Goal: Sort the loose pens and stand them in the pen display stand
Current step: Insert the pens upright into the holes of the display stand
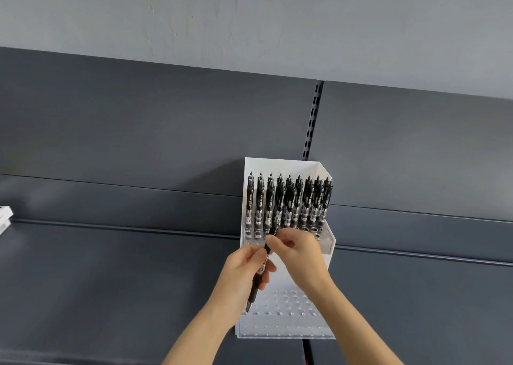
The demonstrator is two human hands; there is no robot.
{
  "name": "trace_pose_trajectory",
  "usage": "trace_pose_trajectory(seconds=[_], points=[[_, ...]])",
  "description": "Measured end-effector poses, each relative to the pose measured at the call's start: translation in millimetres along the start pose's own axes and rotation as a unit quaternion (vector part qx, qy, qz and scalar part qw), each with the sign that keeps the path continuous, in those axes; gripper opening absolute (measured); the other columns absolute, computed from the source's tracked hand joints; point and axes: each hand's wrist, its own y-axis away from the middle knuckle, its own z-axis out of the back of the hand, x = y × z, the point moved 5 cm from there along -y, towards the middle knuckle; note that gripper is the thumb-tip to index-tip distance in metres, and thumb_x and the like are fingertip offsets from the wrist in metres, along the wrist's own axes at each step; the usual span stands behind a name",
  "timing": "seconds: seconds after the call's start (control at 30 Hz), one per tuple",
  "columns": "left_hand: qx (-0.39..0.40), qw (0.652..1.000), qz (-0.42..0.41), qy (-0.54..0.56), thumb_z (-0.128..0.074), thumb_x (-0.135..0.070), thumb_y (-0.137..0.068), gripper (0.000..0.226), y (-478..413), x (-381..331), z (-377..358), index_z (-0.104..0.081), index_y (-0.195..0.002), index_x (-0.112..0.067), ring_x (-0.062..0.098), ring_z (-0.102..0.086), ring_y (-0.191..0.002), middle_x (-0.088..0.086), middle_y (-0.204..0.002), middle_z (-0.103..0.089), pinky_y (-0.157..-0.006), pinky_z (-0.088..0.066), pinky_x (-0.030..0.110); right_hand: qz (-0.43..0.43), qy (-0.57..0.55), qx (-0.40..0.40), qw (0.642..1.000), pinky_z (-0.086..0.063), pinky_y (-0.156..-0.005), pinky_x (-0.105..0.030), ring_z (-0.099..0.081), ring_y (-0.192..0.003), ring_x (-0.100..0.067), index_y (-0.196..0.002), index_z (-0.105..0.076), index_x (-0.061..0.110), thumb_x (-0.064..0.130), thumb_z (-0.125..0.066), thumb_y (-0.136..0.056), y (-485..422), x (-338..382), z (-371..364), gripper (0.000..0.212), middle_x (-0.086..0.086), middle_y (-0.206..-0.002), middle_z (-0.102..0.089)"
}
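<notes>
Forearms reach in from the lower edge over a dark grey shelf [111, 281]. The left grip [247, 270] curls round the middle of a black pen [253, 291], and the right grip [301, 253] pinches its upper end. The pen slants, tip low, above the empty front holes of the white pen display stand [288, 332]. Behind, rows of black pens [288, 200] stand upright in the back holes.

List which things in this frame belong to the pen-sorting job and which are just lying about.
Job: black retractable pen, gripped by left hand and pinched by right hand; white-and-clear plastic pen display stand; rows of black pens standing in it.
Lying about: white flat object at the left edge; dark grey shelf.
</notes>
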Motion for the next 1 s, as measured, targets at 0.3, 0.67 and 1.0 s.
trace_pose_trajectory(seconds=[0.3, 0.67, 1.0], points=[[-0.136, 0.772, -0.294, -0.547, -0.067, 0.0, -0.081, 0.031, -28, -9, 20, -0.068, -0.111, -0.005, 0.028, -0.059, -0.108, 0.009, -0.113, -0.064, -0.084, -0.05, 0.036, -0.044, -0.043, -0.177, 0.982, -0.046, -0.059, -0.038, -0.051, -0.059, -0.022, -0.07, -0.058, 0.003, 0.018, -0.056, -0.089, -14, -17, 55, 0.024, -0.015, -0.067, -0.063], [-0.12, 0.784, -0.23, -0.563, -0.049, -0.004, -0.091, 0.021, -42, -5, 16, -0.061, -0.108, -0.006, 0.019, -0.052, -0.091, 0.003, -0.105, -0.051, -0.066, -0.053, 0.038, 0.061, 0.055, -0.202, 0.976, -0.046, -0.069, -0.027, -0.056, -0.071, -0.018, -0.089, -0.059, 0.003, 0.016, -0.053, -0.093, -47, 11, 72, 0.015, 0.005, -0.07, -0.057], [-0.127, 0.79, -0.227, -0.555, -0.048, -0.006, -0.092, 0.021, -45, -2, 16, -0.06, -0.109, -0.009, 0.015, -0.049, -0.093, 0.0, -0.106, -0.048, -0.067, -0.052, 0.032, 0.056, 0.18, -0.14, 0.972, -0.049, -0.069, -0.039, -0.06, -0.078, -0.031, -0.086, -0.056, 0.0, 0.02, -0.05, -0.094, -62, -4, 51, 0.022, -0.013, -0.08, -0.066]])
